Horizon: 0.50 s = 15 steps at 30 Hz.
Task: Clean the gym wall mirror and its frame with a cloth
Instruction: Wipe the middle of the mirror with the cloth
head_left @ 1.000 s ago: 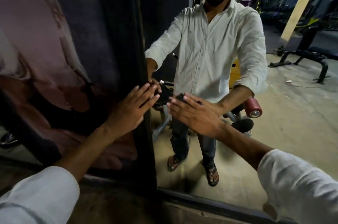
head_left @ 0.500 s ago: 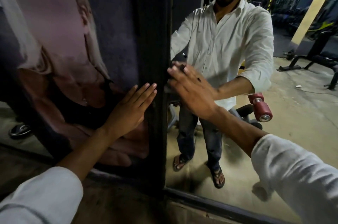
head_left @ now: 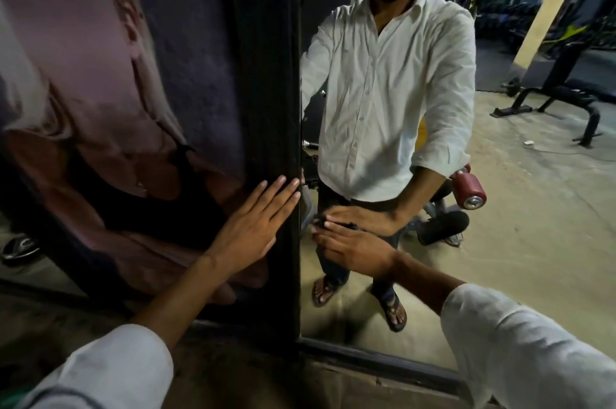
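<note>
Pressing a dark cloth (head_left: 319, 225), mostly hidden, against the mirror (head_left: 500, 242) glass low beside the dark frame (head_left: 266, 75), the right hand (head_left: 356, 252) lies flat, its grip apart with fingers straight. The left hand (head_left: 253, 225) rests on the frame, grip likewise apart. The glass reflects a white-shirted person (head_left: 383, 91) and a bench (head_left: 566, 98).

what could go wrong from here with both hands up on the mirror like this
1. The left hand rests bare and flat on the dark frame, with its fingertips by the glass edge, so it may leave prints there.
2. Only a sliver of the dark cloth shows past the right hand, so bare fingertips could smear the mirror.
</note>
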Tool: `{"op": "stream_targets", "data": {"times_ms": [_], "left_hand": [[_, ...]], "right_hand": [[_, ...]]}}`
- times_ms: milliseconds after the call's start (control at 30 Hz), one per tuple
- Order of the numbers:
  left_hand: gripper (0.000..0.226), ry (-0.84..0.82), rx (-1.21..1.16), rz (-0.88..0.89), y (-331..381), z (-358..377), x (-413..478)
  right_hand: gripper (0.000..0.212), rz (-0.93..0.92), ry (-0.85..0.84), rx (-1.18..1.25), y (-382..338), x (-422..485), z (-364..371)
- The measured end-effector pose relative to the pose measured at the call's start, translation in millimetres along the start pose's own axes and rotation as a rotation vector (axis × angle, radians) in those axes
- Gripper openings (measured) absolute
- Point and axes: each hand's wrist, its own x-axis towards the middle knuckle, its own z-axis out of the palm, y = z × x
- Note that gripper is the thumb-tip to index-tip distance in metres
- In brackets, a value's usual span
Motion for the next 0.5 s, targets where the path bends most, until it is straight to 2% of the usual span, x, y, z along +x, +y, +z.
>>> {"op": "stream_targets", "data": {"times_ms": [133, 233, 300, 367, 433, 500], "left_hand": [[0.105, 0.019, 0.008, -0.012, 4, 6, 3], [0.105, 0.037, 0.01, -0.027, 8, 11, 5], [0.1, 0.06, 0.004, -0.023, 12, 12, 7], [0.089, 0.109, 0.034, 0.05, 18, 12, 11], [0.079, 0.143, 0.049, 0.113, 24, 7, 21], [0.078, 0.156, 0.023, 0.125, 31, 1, 38]], "right_hand": [[0.042, 0.189, 0.214, -0.005, 38, -12, -40], [0.046, 0.438, 0.221, -0.026, 41, -32, -48], [0.048, 0.36, 0.138, -0.055, 29, -48, -44], [0.059, 0.144, -0.103, -0.08, 30, -80, -21], [0.056, -0.007, -0.162, -0.052, 52, -100, -13], [0.048, 0.137, -0.108, 0.076, 70, -114, -32]]}}
